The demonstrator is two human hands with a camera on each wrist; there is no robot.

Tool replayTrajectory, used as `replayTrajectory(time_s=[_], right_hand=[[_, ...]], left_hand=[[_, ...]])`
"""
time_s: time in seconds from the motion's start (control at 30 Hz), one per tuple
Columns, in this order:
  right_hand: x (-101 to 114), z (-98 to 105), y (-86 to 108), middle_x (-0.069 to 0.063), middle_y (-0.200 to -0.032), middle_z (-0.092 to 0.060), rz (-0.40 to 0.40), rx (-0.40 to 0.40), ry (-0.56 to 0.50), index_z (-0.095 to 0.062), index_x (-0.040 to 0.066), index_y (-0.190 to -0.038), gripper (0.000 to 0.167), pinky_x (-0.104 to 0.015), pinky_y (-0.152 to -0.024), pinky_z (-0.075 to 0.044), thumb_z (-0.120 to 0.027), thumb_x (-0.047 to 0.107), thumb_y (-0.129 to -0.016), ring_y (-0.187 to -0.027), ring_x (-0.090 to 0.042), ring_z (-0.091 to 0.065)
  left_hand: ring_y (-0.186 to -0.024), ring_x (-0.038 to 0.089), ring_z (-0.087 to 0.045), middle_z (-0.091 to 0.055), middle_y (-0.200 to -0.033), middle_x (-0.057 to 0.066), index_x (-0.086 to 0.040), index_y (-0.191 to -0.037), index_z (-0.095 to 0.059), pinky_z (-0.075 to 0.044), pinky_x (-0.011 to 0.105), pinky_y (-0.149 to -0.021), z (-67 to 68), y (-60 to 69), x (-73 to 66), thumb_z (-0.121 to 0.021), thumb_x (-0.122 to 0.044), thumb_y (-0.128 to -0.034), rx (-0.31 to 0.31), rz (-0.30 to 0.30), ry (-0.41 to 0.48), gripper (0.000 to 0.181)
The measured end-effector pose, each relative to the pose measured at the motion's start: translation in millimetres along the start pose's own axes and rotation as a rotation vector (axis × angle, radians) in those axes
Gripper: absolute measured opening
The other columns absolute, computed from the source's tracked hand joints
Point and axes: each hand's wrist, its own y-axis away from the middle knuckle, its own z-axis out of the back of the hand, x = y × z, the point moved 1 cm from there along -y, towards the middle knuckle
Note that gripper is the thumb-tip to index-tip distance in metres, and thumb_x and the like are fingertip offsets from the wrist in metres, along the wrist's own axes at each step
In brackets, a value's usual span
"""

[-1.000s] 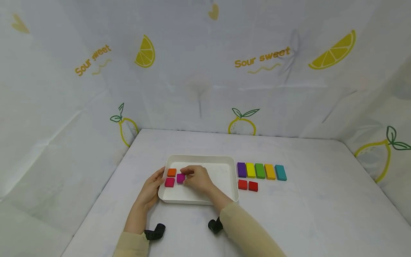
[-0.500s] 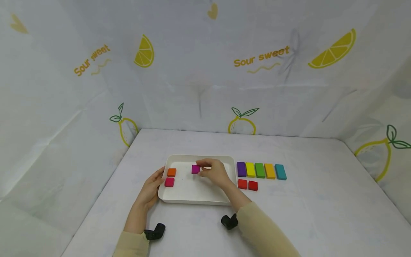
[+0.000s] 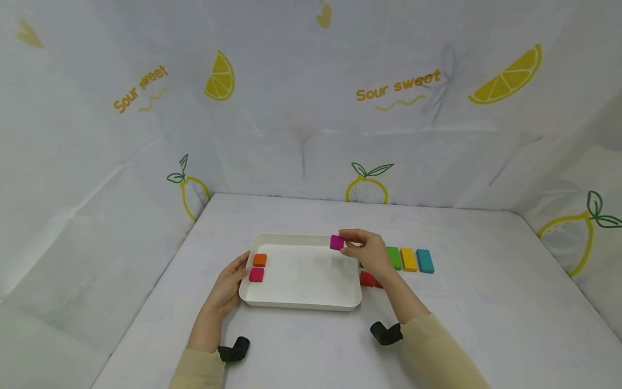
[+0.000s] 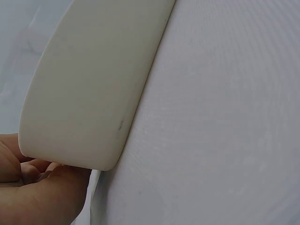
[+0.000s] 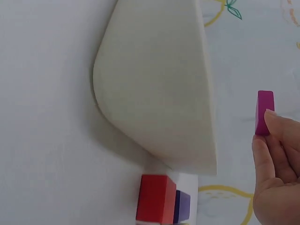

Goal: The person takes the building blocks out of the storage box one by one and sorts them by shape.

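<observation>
Magenta catches my eye: a magenta block (image 3: 337,242) pinched between thumb and fingers of the right hand (image 3: 366,253), up in the air by the tray's far right corner. The left hand (image 3: 227,286) grips the left end of the white tray (image 3: 301,309). Inside, near that hand, lie an orange block (image 3: 259,260) and a pink block (image 3: 256,275). Right of the tray, a green block (image 3: 395,259), an amber block (image 3: 409,260) and a teal block (image 3: 425,261) make a row; a red block (image 3: 367,279) sits nearer. I'd call it midway: two in the tray, the magenta yet to be set down, the outer ones untouched.
</observation>
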Motion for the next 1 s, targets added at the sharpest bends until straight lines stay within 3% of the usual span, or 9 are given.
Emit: replayTrajectory(time_s=[0.3, 0.47, 0.57, 0.8, 1.0], right_hand=[[-17, 41, 13.3, -0.012, -0.140, -0.060, -0.045, -0.054, 0.078, -0.060, 0.013, -0.134, 0.046, -0.029, -0.099, -0.053, -0.071, 0.013, -0.090, -0.131, -0.030, -0.057], [-31, 64, 26.0, -0.014, -0.141, -0.059, -0.062, -0.069, 0.125, -0.059, 0.012, -0.136, 0.046, -0.024, -0.096, -0.056, -0.070, 0.019, -0.092, -0.133, -0.032, -0.054], [-38, 76, 33.2, -0.014, -0.141, -0.059, -0.073, -0.065, 0.153, -0.058, 0.012, -0.137, 0.047, -0.019, -0.094, -0.055, -0.069, 0.022, -0.093, -0.133, -0.032, -0.053], [-53, 97, 46.5, -0.014, -0.142, -0.059, -0.095, -0.056, 0.222, -0.059, 0.012, -0.137, 0.048, -0.008, -0.090, -0.049, -0.070, 0.025, -0.092, -0.134, -0.033, -0.051], [-66, 105, 54.2, -0.016, -0.141, -0.059, -0.124, -0.034, 0.279, -0.061, 0.012, -0.134, 0.049, -0.006, -0.084, -0.048, -0.073, 0.026, -0.089, -0.128, -0.033, -0.054]], left_hand=[[-0.156, 0.026, -0.014, -0.014, -0.168, 0.011, -0.006, -0.158, -0.019, -0.027, 0.032, -0.119, 0.6, -1.6, 1.2, -0.034, -0.006, -0.1047, 0.004, 0.006, 0.004, 0.055], [-0.155, 0.028, -0.016, -0.014, -0.167, 0.013, -0.004, -0.158, -0.018, -0.042, 0.014, -0.105, 1.4, -0.1, 1.9, -0.033, -0.006, -0.1051, 0.019, -0.006, 0.018, 0.055], [-0.155, 0.028, -0.016, -0.015, -0.167, 0.013, -0.004, -0.157, -0.018, -0.044, 0.006, -0.093, 1.1, 0.3, 1.0, -0.033, -0.005, -0.1049, 0.019, -0.010, 0.025, 0.055], [-0.155, 0.026, -0.014, -0.014, -0.168, 0.012, -0.005, -0.158, -0.018, -0.043, 0.007, -0.095, 0.6, -0.9, -1.0, -0.033, -0.006, -0.1050, 0.026, -0.007, 0.022, 0.055], [-0.156, 0.027, -0.014, -0.013, -0.168, 0.012, -0.005, -0.158, -0.018, -0.042, 0.013, -0.103, 0.9, -1.1, -0.3, -0.032, -0.006, -0.1048, 0.026, -0.005, 0.022, 0.055]])
